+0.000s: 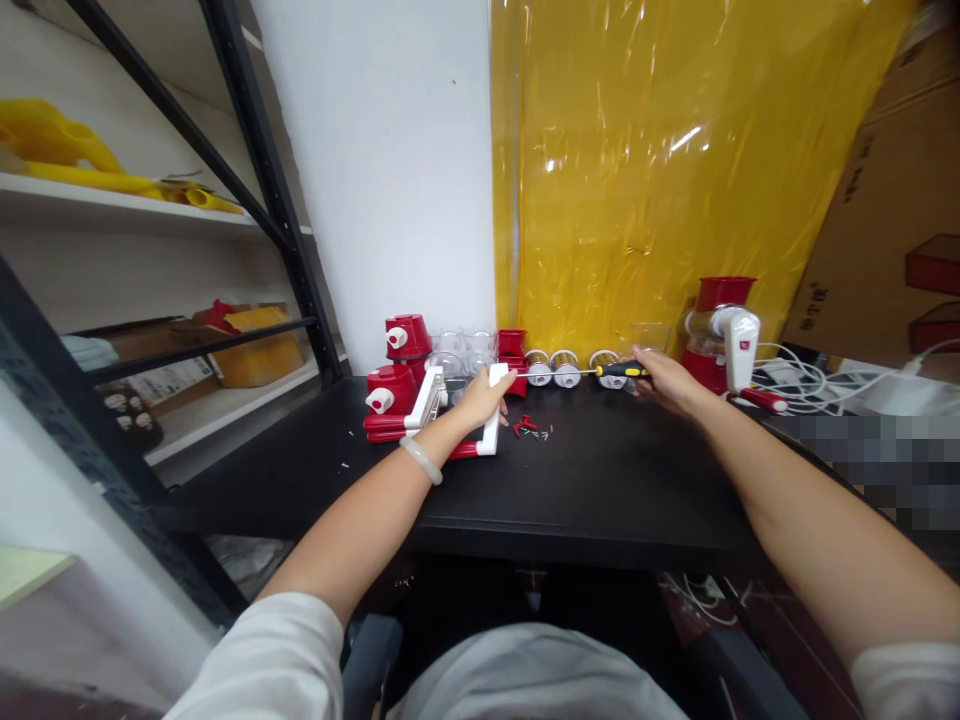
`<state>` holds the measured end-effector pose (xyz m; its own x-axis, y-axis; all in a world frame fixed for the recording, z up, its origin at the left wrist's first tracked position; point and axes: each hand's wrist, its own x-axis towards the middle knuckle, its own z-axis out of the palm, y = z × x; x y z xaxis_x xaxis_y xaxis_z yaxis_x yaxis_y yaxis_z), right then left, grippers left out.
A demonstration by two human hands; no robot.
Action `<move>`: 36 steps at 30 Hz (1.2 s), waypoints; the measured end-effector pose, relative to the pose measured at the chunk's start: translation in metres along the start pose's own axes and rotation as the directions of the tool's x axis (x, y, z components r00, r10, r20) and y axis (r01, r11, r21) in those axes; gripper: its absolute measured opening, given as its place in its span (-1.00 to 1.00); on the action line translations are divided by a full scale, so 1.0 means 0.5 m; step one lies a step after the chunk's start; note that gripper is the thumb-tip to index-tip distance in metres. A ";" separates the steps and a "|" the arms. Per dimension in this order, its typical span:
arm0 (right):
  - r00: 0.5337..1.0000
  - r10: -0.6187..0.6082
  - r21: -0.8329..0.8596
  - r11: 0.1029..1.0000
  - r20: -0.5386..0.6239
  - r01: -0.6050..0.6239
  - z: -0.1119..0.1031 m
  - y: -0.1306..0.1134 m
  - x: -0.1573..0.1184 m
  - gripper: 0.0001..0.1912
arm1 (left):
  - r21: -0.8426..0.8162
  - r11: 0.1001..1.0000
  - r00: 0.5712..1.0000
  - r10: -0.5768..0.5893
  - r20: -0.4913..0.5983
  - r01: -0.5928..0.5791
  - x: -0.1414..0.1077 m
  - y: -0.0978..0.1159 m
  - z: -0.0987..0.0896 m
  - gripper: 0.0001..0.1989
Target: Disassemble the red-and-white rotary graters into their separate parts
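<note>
My left hand (482, 402) is closed around a white crank handle (491, 425) with a red grip, holding it upright over the black table. In my right hand (661, 380) is a screwdriver (621, 370) with a yellow and black handle. Its long shaft points left, and the tip reaches the top of the crank handle by my left fingers; the exact contact is too small to tell. More white handles (429, 398) with red grips lie to the left of my left hand. Small red parts (523, 426) and several screws (541, 436) are scattered just right of it.
Red housings (391, 390) with white knobs, clear cups (463, 350) and grater drums (564, 368) stand along the table's back. An assembled red and white grinder (724, 335) stands at right beside white cables (799, 385). A shelf rack (247, 150) borders the left.
</note>
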<state>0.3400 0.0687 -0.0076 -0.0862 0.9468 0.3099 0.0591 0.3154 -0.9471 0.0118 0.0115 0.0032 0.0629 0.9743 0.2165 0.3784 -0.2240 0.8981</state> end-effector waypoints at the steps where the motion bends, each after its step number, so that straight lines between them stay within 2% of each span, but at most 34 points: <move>1: 1.000 0.015 0.008 1.000 0.006 -0.015 0.001 -0.001 -0.001 -0.54 | 0.003 1.000 1.000 -0.004 -0.002 0.004 0.000 0.000 0.000 -0.42; 8: 0.999 0.042 0.229 0.973 -0.032 -0.034 0.008 -0.025 -0.015 -0.67 | 0.004 1.000 1.000 0.015 -0.006 -0.015 0.008 -0.005 -0.001 -0.42; 12: 0.999 0.031 0.352 0.935 0.037 -0.042 0.004 -0.033 -0.025 -0.63 | -0.009 1.000 1.000 0.011 0.006 -0.011 0.007 -0.005 -0.001 -0.44; 16: 0.997 -0.007 0.383 0.924 0.076 -0.023 -0.002 -0.039 -0.032 -0.58 | -0.002 1.000 1.000 0.020 0.009 -0.020 0.006 -0.005 -0.001 -0.45; 19: 0.998 -0.028 0.352 0.936 0.055 0.007 0.000 -0.040 -0.030 -0.59 | -0.003 1.000 1.000 0.025 0.014 -0.025 0.008 -0.006 -0.001 -0.43; 21: 1.000 -0.013 0.296 0.955 0.018 0.007 0.003 -0.035 -0.022 -0.67 | -0.009 1.000 1.000 0.018 0.002 -0.018 0.010 -0.007 -0.001 -0.44; 22: 1.000 0.007 0.240 0.971 -0.013 -0.003 0.004 -0.030 -0.016 -0.70 | -0.008 1.000 1.000 0.013 -0.005 -0.013 0.011 -0.007 -0.002 -0.45; 24: 0.995 0.028 0.067 0.997 -0.094 -0.022 0.003 -0.018 -0.005 -0.62 | -0.001 1.000 1.000 0.007 -0.013 -0.007 0.012 -0.008 -0.003 -0.49; 26: 0.990 -0.011 -0.127 0.992 -0.137 -0.006 -0.001 -0.005 0.004 -0.49 | 0.003 1.000 1.000 0.006 -0.007 -0.006 0.013 -0.008 -0.003 -0.50; 28: 0.990 -0.067 -0.244 0.969 -0.127 0.035 -0.006 0.006 0.009 -0.44 | 0.003 1.000 1.000 0.011 0.000 -0.011 0.012 -0.008 -0.003 -0.50; 32: 0.991 -0.088 -0.235 0.970 -0.102 0.062 -0.009 0.014 0.013 -0.46 | 0.006 1.000 1.000 0.020 0.004 -0.020 0.011 -0.007 -0.003 -0.48; 36: 0.992 -0.030 -0.147 0.989 -0.126 0.012 -0.006 0.015 0.014 -0.53 | 0.002 1.000 1.000 0.011 0.001 -0.011 0.010 -0.005 -0.003 -0.43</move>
<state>0.3427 0.0778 -0.0125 0.0378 0.9373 0.3464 0.2034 0.3322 -0.9210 0.0099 0.0171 0.0025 0.0680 0.9717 0.2263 0.3799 -0.2350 0.8947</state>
